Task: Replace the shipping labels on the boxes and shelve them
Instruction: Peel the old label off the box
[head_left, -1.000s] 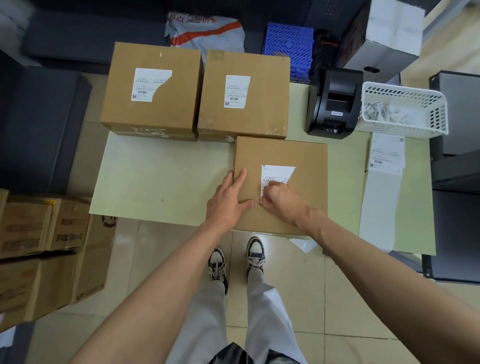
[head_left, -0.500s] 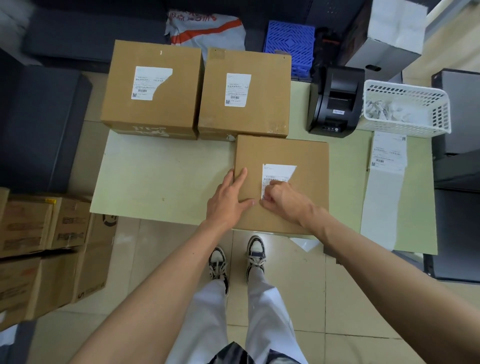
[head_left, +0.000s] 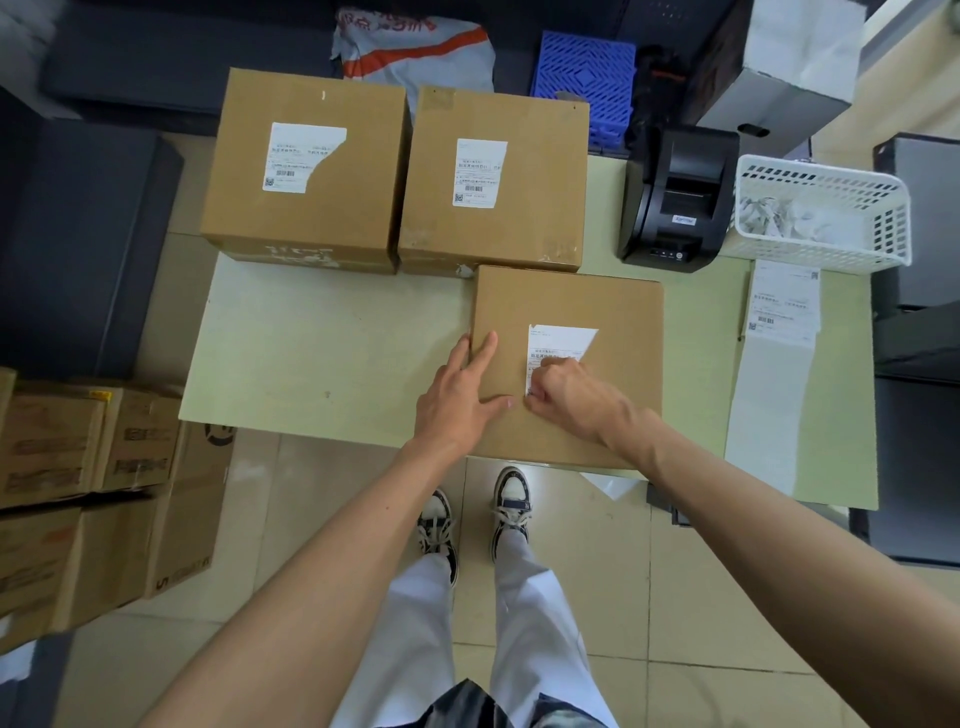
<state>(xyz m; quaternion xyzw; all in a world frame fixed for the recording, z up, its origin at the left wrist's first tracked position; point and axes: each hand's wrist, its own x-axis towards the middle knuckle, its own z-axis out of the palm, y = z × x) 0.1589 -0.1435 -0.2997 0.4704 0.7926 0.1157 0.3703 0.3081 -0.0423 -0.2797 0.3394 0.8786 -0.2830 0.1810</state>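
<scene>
Seen from above, a person stands at a pale green table (head_left: 322, 353) with three cardboard boxes on it; the nearest box (head_left: 613, 312) lies at the table's front edge, directly before them. Its old shipping label (head_left: 556, 345), already torn at the upper right corner, runs lengthwise away from the person. The right hand (head_left: 563, 397) covers the label's lower end, fingers curled and apparently pinching the lower left corner, though the fingertips are hidden; the label stretches away from those fingers, so a peel would likely run up along its length. The left hand (head_left: 462, 395) lies flat with fingers spread on the box's left edge, steadying it, just beside the right. Behind sit two more labelled boxes (head_left: 311, 218) side by side; to the right stand a black label printer (head_left: 675, 197), a white basket (head_left: 821, 249) and a strip of fresh labels (head_left: 784, 306). More cartons (head_left: 78, 467) stack on the tiled floor at left.
</scene>
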